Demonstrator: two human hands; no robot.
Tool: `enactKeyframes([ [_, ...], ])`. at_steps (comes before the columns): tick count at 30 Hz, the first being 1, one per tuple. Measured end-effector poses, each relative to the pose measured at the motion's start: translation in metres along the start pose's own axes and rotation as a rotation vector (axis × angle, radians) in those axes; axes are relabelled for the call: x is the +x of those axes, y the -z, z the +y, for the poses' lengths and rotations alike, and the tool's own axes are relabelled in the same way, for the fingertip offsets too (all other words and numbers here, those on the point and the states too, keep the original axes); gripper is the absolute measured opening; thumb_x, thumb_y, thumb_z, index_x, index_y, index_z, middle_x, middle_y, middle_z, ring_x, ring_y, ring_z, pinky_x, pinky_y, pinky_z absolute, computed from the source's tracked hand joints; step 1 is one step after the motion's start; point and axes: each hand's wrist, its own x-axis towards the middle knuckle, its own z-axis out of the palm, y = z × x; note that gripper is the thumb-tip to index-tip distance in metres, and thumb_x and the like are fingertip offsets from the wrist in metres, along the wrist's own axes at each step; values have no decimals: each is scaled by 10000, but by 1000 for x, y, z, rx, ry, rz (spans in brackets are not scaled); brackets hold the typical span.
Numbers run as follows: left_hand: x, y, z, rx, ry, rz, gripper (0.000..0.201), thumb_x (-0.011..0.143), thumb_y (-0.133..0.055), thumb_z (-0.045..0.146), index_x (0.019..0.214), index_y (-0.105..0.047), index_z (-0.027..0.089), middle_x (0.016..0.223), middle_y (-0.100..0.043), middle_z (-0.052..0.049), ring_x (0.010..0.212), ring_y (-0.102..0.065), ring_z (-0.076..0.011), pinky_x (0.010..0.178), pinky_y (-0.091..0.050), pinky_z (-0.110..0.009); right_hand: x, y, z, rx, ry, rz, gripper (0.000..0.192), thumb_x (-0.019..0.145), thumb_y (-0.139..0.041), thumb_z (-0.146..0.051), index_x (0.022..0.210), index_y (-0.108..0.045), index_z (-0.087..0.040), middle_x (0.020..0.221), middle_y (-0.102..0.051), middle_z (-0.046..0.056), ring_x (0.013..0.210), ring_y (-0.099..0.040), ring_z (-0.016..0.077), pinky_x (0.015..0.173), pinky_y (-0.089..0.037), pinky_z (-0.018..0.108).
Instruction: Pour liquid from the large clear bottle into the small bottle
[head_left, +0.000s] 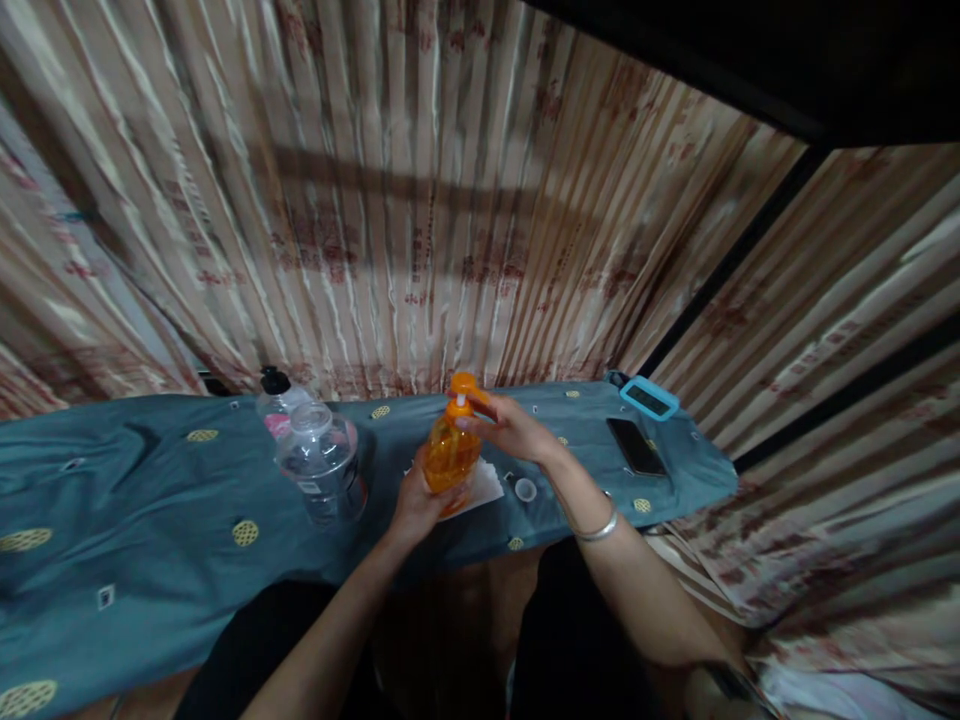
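Head: left hand cups orange bottle low, right hand at pump.

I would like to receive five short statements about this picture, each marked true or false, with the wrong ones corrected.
1. The left hand holds the lower part of the orange pump bottle. True.
2. The right hand rests on the dark phone. False: it is at the top of the orange pump bottle, and the phone lies apart from both hands.
3. A silver bracelet is worn on the right arm, near the wrist. True.
4. The large clear bottle stands to the right of the orange pump bottle. False: it stands to the left.
5. The cloth is plain red. False: it is blue-green, with yellow patterns.
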Motion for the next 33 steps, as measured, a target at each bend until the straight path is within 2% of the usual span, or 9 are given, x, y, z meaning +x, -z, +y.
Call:
enactKeyframes([
  [3,1,0,1,19,8,5,668,610,-885,395,1194,-605,232,1153,-786,-67,1090,-752,-312,1040,-563,-527,0,-4,-3,-90,-43,58,342,971,-703,-496,1071,-715,-168,1046,-749,42,965,-723,206,915,-578,438],
  [6,1,1,0,32,27,9,682,601,-890,418,1187,-594,236,1155,-781,-70,1082,-753,-311,1025,-569,-515,-5,-16,-8,-174,-105,189,377,952,-713,-520,1086,-692,-169,1065,-726,56,1026,-699,234,961,-551,480],
  [8,0,0,0,28,34,16,670,601,-888,431,1170,-595,233,1143,-781,-70,1072,-753,-314,1020,-569,-523,-8,-20,-11,-186,-116,214,402,948,-715,-527,1125,-679,-168,1069,-723,60,1027,-699,240,964,-549,490],
  [11,0,0,1,5,33,14,678,598,-888,435,1178,-599,234,1143,-781,-70,1077,-748,-320,1037,-555,-543,-5,-15,-10,-128,-63,111,387,972,-704,-491,1180,-672,-167,1059,-739,48,965,-725,213,907,-588,445],
  [14,0,0,1,9,28,0,699,603,-891,427,1209,-599,238,1178,-777,-76,1107,-739,-318,1062,-538,-541,1,-7,-6,-68,-3,-9,294,1006,-681,-431,1121,-695,-161,1039,-759,38,951,-745,193,874,-612,403],
  [17,1,1,-1,30,26,11,690,606,-897,432,1201,-602,242,1162,-783,-70,1094,-747,-315,1049,-550,-532,3,-7,-4,-90,1,-12,270,1008,-681,-422,1049,-705,-157,964,-756,19,890,-742,183,853,-609,394],
  [20,1,1,-5,43,5,30,686,629,-886,432,1221,-595,245,1168,-782,-63,1097,-750,-310,1034,-566,-516,-3,-18,-5,-152,-32,89,288,1011,-667,-446,1010,-701,-160,880,-732,0,815,-725,173,833,-601,395],
  [26,-2,-3,-1,-10,-1,43,710,622,-879,419,1239,-585,227,1156,-768,-91,1082,-748,-317,984,-589,-463,-20,-48,-9,-208,-63,371,363,1018,-645,-477,1193,-691,-162,1266,-732,106,1185,-701,256,1045,-545,505],
  [33,-2,-3,3,-7,27,72,705,578,-863,421,1200,-606,212,1118,-763,-103,1046,-735,-329,940,-584,-474,-18,-66,-16,-205,-59,518,324,1025,-644,-453,1144,-711,-159,1221,-750,95,1334,-628,279,1151,-466,561],
])
